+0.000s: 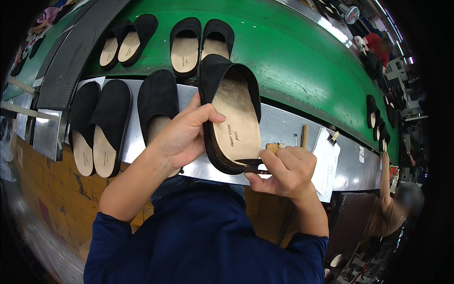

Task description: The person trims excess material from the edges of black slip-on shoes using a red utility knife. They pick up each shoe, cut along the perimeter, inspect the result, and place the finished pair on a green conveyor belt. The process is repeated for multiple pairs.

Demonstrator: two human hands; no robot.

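A black clog [228, 113] with a beige insole is held up in front of me, its closed toe pointing away. My left hand [184, 135] is closed around its left side, the thumb resting on the insole. At the heel, my right hand [287, 171] is closed on a narrow dark tool [254, 166], whose tip meets the rim of the heel. Fingers cover most of that tool, so its exact kind cannot be told. Another black clog [158, 97] lies just left of my left hand, partly hidden by my wrist.
On the metal ledge [283, 118] lie a pair of black clogs [109, 120], a wooden-handled tool [304, 137] and clipped papers [326, 161]. Beyond it, the green belt [279, 57] carries more clogs [184, 47]. A co-worker's arm [385, 182] reaches toward the belt at right.
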